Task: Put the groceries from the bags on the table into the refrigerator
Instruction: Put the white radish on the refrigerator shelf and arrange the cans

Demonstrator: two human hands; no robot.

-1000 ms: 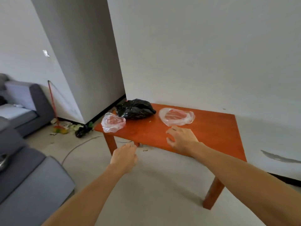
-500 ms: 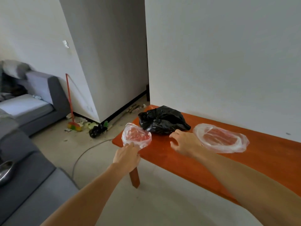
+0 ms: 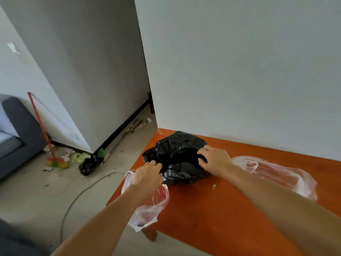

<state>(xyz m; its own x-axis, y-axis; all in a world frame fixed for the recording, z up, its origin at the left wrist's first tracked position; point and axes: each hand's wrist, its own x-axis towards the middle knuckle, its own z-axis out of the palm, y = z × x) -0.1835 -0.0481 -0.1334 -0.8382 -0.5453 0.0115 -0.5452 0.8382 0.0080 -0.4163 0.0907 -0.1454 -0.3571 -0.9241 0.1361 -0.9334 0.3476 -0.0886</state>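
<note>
A crumpled black plastic bag (image 3: 177, 156) lies at the far left corner of the orange-red table (image 3: 212, 215). My left hand (image 3: 147, 175) touches its near left side, fingers curled onto the plastic. My right hand (image 3: 215, 159) rests on its right side, fingers bent into the folds. A clear bag with something red inside (image 3: 153, 206) lies at the table's near left edge, partly under my left wrist. A second clear bag with red contents (image 3: 280, 174) lies to the right, behind my right forearm. No refrigerator is in view.
The table stands against a white wall (image 3: 239, 71). On the floor to the left lie a small black bag (image 3: 88, 164), scattered litter, a broom with a red handle (image 3: 39, 124) and a cable (image 3: 83, 191). A grey sofa (image 3: 16, 130) stands at the far left.
I have come closer to the table. Both hands moved forward onto the black bag; the left hand passed over the near clear bag, the right moved from the table's middle.
</note>
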